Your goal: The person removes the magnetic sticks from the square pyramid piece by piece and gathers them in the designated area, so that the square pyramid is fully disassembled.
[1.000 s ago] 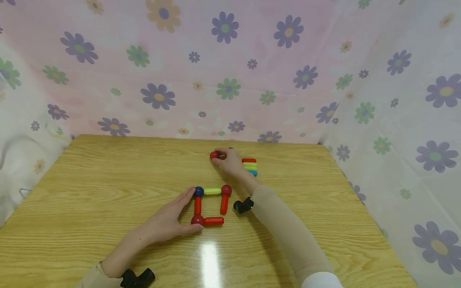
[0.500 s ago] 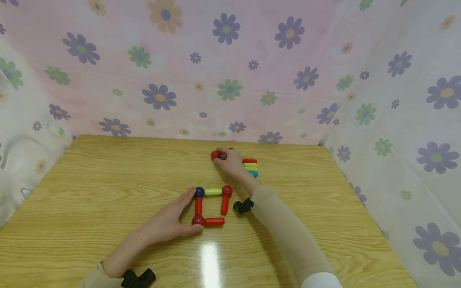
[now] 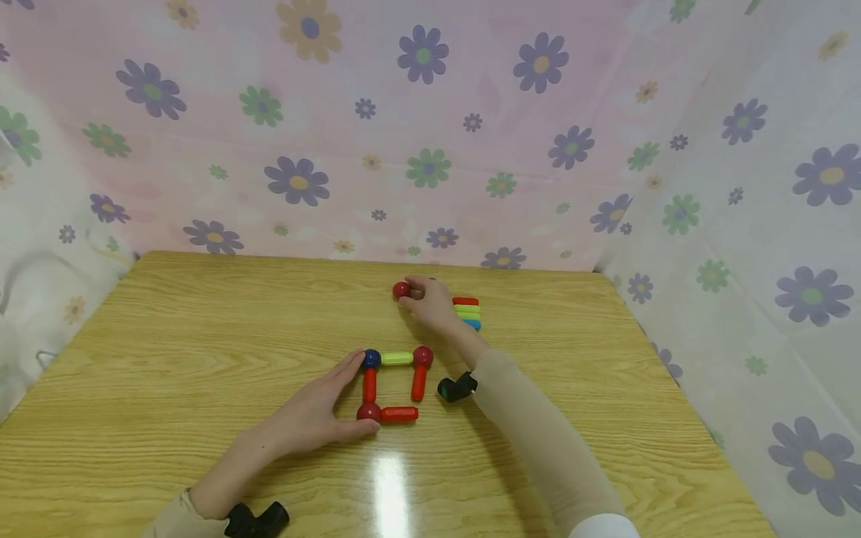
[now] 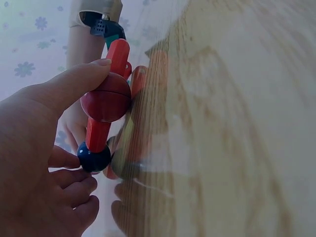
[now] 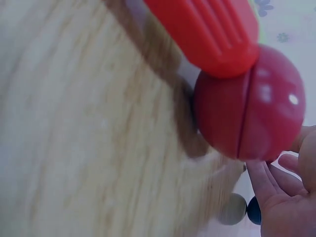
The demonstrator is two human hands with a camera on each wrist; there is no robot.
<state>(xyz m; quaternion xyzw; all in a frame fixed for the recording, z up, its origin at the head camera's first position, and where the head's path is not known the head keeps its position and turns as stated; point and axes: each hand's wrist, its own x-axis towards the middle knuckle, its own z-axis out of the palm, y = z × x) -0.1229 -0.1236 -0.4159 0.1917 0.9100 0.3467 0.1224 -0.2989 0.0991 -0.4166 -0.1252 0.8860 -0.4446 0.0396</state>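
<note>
In the head view, a magnetic stick-and-ball frame lies on the table: a blue ball (image 3: pixel 371 359), a yellow-green stick (image 3: pixel 397 359), two red balls and several red sticks (image 3: pixel 400 414). My left hand (image 3: pixel 304 417) holds its left side, fingertips at the blue ball and thumb by the near red ball (image 4: pixel 106 97). Farther back, my right hand (image 3: pixel 430 304) pinches a loose red ball (image 3: pixel 400 291) between thumb and index finger. In the right wrist view, the frame's other red ball (image 5: pixel 251 103) looms in front and hides the fingertips.
Just right of my right hand lie several coloured sticks (image 3: pixel 467 308), red, yellow-green and blue, side by side. A dark blue ball (image 5: pixel 254 211) sits behind that hand, mostly hidden in the head view. A flowered cloth (image 3: pixel 430 119) hangs along the table's back edge.
</note>
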